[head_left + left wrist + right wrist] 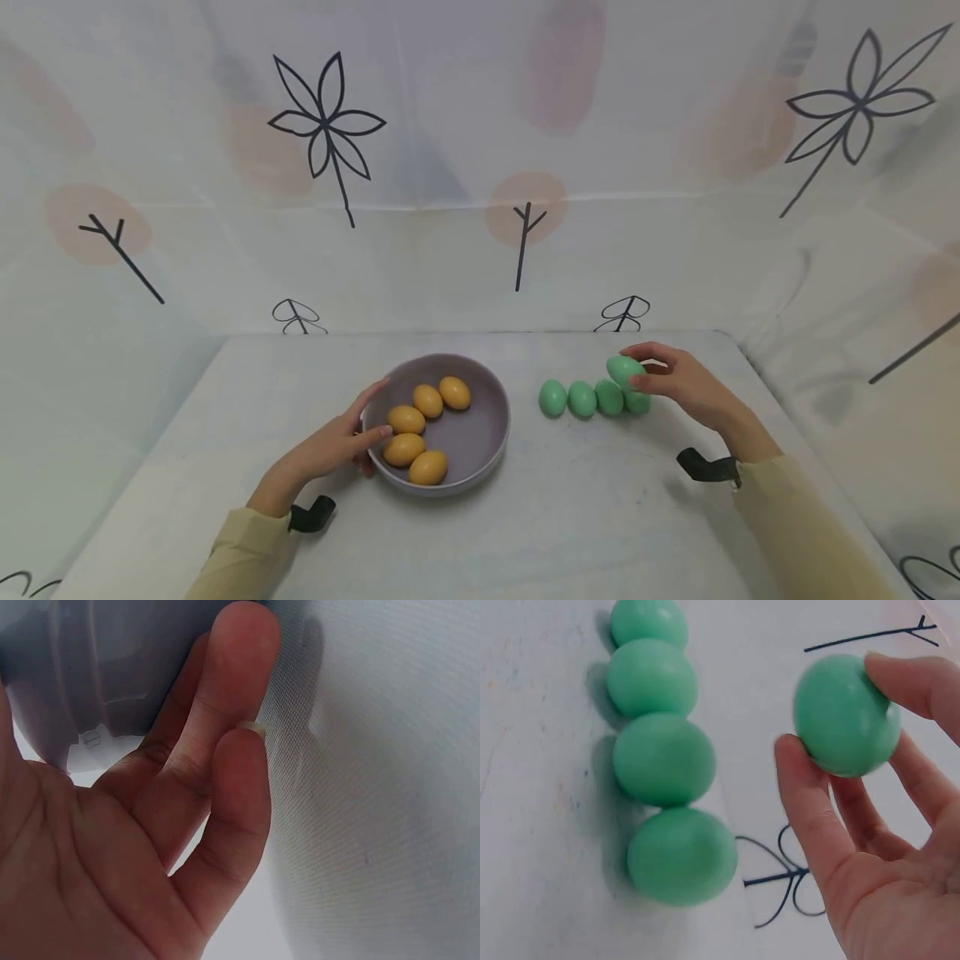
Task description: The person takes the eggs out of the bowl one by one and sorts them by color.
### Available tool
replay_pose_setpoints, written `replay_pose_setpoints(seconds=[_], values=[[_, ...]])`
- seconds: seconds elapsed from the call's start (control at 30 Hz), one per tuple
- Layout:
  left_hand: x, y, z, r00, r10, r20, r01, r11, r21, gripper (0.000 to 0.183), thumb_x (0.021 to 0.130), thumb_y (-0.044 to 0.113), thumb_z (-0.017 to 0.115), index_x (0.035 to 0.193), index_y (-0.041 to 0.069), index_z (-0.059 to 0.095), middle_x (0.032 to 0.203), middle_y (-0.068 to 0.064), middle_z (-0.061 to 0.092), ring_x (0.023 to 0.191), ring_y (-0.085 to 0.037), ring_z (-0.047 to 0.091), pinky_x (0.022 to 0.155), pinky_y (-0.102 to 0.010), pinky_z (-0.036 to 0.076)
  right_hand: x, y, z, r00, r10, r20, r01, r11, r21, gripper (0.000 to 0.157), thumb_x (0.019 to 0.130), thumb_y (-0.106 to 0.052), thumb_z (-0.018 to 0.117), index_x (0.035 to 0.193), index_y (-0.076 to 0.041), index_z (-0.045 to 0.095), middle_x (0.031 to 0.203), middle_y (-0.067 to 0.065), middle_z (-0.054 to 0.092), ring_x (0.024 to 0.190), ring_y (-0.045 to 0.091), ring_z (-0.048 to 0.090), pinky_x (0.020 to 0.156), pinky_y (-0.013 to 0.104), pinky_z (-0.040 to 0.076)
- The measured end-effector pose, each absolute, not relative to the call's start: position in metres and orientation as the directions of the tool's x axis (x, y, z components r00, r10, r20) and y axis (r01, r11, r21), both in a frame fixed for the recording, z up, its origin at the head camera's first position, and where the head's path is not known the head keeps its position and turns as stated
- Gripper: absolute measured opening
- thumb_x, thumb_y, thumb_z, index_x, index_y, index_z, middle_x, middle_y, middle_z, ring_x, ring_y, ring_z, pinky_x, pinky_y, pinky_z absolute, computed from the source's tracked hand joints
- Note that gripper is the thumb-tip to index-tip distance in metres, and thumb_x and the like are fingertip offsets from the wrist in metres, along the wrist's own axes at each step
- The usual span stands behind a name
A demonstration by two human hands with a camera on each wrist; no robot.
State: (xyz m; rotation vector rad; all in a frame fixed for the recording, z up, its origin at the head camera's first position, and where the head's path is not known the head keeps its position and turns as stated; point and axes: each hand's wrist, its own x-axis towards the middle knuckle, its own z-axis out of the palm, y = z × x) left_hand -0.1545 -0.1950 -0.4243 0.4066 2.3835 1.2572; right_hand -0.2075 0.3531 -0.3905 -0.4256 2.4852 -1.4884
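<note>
My right hand (678, 379) pinches a green egg (844, 712) between thumb and fingers, held above the tabletop. Beneath it, several more green eggs (582, 399) form a row on the table; the held egg overlaps the rightmost one in the head view. On the other side, my left hand (330, 446) holds the left side of a greyish-purple bowl (480, 433), its thumb over the rim. In the left wrist view, fingers (240, 667) lie low against the outside of the bowl (105, 667). Several yellow-orange eggs (406, 420) lie along the bowl's left part.
A white cloth-like surface covers the table (540, 533). Behind it rises a pale backdrop (435, 267) printed with dark line flowers and twigs, which also closes in both sides. Dark bands (312, 514) sit at both wrists, by the beige sleeves (243, 554).
</note>
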Motion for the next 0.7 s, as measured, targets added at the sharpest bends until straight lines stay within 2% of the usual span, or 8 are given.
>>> replay_pose_setpoints(seconds=[0.3,0.4,0.57,0.7], values=[[-0.155,-0.195,-0.426,-0.871,0.435,-0.226,0.059,0.551,0.832,0.074,0.102,0.043,0.054,0.159,0.037,0.006,0.075,-0.009,0.067,0.069,-0.028,0.064,0.071,-0.041,0.047,-0.202,0.377,-0.398,-0.981,-0.194,-0.022,-0.068,0.444,-0.893,0.052,0.098,-0.028,0.066,0.142,-0.007,0.049,0.134,0.006,0.051,0.112,0.004,0.054,0.087,0.022,0.046],[-0.155,-0.195,-0.425,-0.872,0.434,-0.229,0.057,0.553,0.831,0.075,0.102,0.043,0.055,0.159,0.037,0.006,0.075,-0.009,0.067,0.069,-0.028,0.064,0.071,-0.041,0.047,-0.201,0.385,-0.404,-0.989,-0.145,-0.034,-0.038,0.469,-0.882,0.056,0.098,-0.032,0.065,0.144,-0.004,0.046,0.138,0.011,0.049,0.108,-0.001,0.054,0.086,0.02,0.046],[-0.155,-0.195,-0.425,-0.872,0.431,-0.234,0.053,0.557,0.829,0.075,0.102,0.043,0.055,0.159,0.037,0.006,0.076,-0.009,0.067,0.069,-0.027,0.065,0.072,-0.041,0.046,-0.2,0.393,-0.413,-0.994,-0.085,-0.068,0.02,0.472,-0.881,0.063,0.099,-0.034,0.064,0.146,0.001,0.042,0.143,0.024,0.043,0.098,0.0,0.061,0.083,0.017,0.047],[-0.156,-0.195,-0.426,-0.871,0.433,-0.233,0.054,0.555,0.83,0.075,0.102,0.043,0.054,0.158,0.037,0.006,0.077,-0.009,0.067,0.069,-0.027,0.065,0.072,-0.041,0.046,-0.197,0.398,-0.419,-0.991,-0.081,-0.102,0.05,0.491,-0.869,0.066,0.098,-0.034,0.065,0.149,0.001,0.039,0.144,0.029,0.041,0.095,0.001,0.063,0.081,0.017,0.047]])
